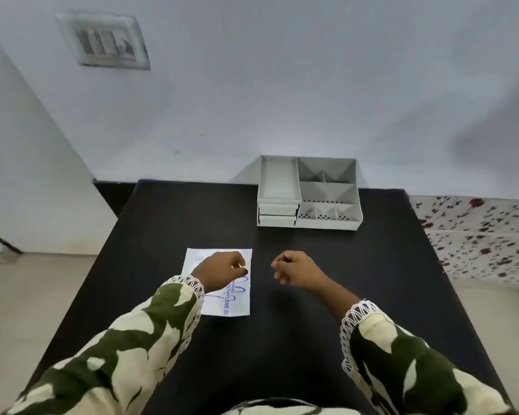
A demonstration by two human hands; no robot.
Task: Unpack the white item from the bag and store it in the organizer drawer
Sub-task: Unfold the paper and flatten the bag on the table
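A flat white bag [235, 301] with blue print lies on the black table [282, 339], left of centre. My left hand [221, 271] rests on the bag's upper half with fingers curled, pinching at its top right part. My right hand [297, 268] hovers just right of the bag, loosely fisted and holding nothing I can see. The pale grey organizer [307, 194] stands at the table's far edge, its top left drawer pulled open and two shut drawers below it. The white item is not visible.
The organizer's right side has several open compartments. A white wall with a switch plate [105, 41] rises behind the table. A floral-patterned cloth [486, 235] lies to the right, and tiled floor shows on the left.
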